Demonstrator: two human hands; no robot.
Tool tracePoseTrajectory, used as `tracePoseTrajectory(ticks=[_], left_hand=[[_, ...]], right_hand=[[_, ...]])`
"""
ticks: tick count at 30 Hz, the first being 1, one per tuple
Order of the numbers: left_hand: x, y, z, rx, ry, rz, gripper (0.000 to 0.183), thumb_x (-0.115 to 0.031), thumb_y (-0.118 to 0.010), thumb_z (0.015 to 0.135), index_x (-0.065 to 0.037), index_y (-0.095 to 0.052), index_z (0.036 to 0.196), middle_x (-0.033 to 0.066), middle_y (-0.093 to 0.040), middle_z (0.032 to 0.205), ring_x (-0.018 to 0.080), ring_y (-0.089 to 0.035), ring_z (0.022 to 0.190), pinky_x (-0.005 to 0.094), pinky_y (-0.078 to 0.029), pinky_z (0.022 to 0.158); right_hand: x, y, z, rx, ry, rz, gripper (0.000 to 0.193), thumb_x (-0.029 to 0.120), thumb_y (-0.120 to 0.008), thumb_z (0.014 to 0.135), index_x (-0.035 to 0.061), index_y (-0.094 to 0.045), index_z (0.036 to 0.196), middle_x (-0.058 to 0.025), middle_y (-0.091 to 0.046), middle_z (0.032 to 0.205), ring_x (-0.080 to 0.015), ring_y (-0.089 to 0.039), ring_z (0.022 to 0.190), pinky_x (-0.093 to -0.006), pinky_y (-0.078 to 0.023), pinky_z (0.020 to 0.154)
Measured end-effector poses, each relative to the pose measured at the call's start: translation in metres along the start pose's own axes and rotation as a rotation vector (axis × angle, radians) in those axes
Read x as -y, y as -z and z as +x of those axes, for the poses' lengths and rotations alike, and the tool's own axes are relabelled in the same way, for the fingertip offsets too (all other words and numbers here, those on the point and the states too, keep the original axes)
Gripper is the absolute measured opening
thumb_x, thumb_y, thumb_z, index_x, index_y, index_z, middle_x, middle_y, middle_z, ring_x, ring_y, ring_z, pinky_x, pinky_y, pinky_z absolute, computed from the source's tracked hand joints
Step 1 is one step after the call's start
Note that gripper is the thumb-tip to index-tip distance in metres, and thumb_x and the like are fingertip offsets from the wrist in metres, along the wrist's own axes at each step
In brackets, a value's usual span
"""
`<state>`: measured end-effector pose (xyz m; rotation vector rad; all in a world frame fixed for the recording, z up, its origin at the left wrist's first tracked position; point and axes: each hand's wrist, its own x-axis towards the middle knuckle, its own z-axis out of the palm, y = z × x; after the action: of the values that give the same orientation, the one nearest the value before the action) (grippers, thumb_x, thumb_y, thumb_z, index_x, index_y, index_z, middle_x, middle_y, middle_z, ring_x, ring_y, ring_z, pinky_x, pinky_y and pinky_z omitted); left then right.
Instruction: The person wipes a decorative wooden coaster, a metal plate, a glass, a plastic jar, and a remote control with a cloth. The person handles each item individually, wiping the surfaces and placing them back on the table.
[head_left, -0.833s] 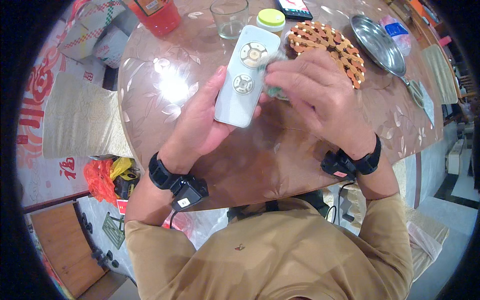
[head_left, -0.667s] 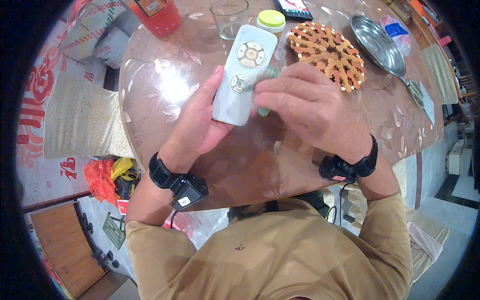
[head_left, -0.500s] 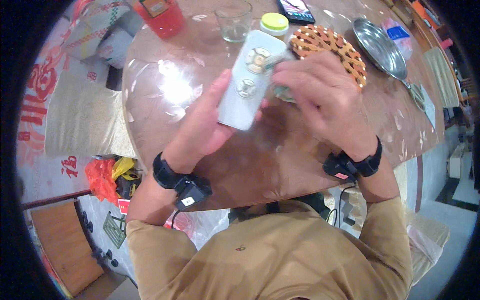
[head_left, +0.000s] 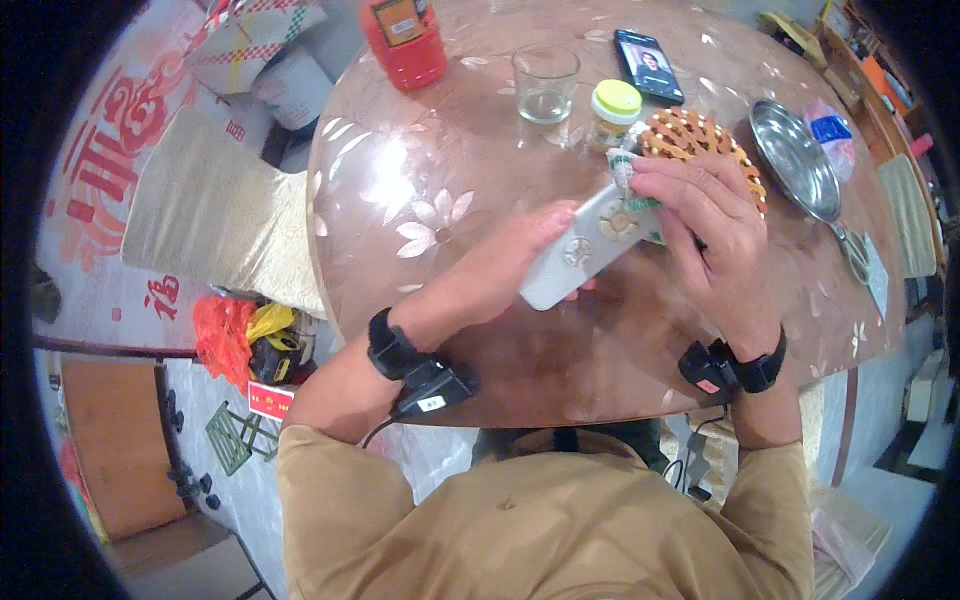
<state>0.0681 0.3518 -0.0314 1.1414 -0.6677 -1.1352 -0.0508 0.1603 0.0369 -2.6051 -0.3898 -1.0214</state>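
Note:
My left hand (head_left: 520,245) grips a slim white remote control (head_left: 555,283) with two round button pads, tilted so its far end points up to the right. Pinched in my right hand (head_left: 715,215) is a crumpled white-and-green wipe or cloth (head_left: 622,168), pressed over the far end of the remote. My fingers and the wipe hide that end. Just beyond my right hand lies a round wooden trivet (head_left: 690,132) with pale beads round its rim, partly covered by the hand.
On the brown table (head_left: 480,350) stand a red bottle (head_left: 408,50), a clear glass (head_left: 546,90) and a jar with a yellow-green lid (head_left: 615,100). Behind them lies a phone (head_left: 650,68). To the right are a steel dish (head_left: 795,160) and scissors (head_left: 855,255). A cream-covered chair (head_left: 215,220) stands left.
The view has shifted, so table things sit further right and lower. The remote has tilted more to the right, and the wipe has come over its far end.

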Motion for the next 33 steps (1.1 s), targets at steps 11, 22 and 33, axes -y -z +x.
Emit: tracePoseTrajectory(ticks=[11,22,33], left_hand=[[-0.02,0.007,-0.011,-0.38,-0.182,-0.29,0.05,-0.039,-0.038,0.105,0.0,-0.046,0.136,0.0164,-0.065,0.115,0.0255,-0.068,0.095,0.0367,-0.056,0.082],[-0.033,0.031,-0.005,-0.538,-0.265,-0.096,0.051,-0.035,-0.031,0.105,0.003,-0.043,0.138,0.0203,-0.06,0.124,0.0304,-0.066,0.103,0.0415,-0.055,0.09],[-0.031,0.109,0.013,-0.55,-0.186,0.178,0.051,-0.036,-0.039,0.105,0.003,-0.043,0.137,0.0185,-0.066,0.113,0.0273,-0.068,0.098,0.0359,-0.057,0.085]], right_hand=[[-0.009,-0.012,-0.016,0.082,-0.155,0.072,0.023,-0.001,-0.063,0.077,0.0041,-0.068,0.098,-0.0122,-0.067,0.093,-0.0308,-0.062,0.091,-0.0397,-0.052,0.08],[-0.004,-0.043,-0.038,0.286,-0.003,0.138,0.017,0.003,-0.067,0.073,0.0024,-0.062,0.089,-0.0134,-0.06,0.094,-0.0322,-0.059,0.096,-0.0409,-0.051,0.082],[0.003,-0.044,-0.044,0.362,-0.001,0.322,0.019,0.0,-0.062,0.076,0.0017,-0.057,0.095,-0.0153,-0.054,0.097,-0.0353,-0.057,0.095,-0.042,-0.048,0.081]])
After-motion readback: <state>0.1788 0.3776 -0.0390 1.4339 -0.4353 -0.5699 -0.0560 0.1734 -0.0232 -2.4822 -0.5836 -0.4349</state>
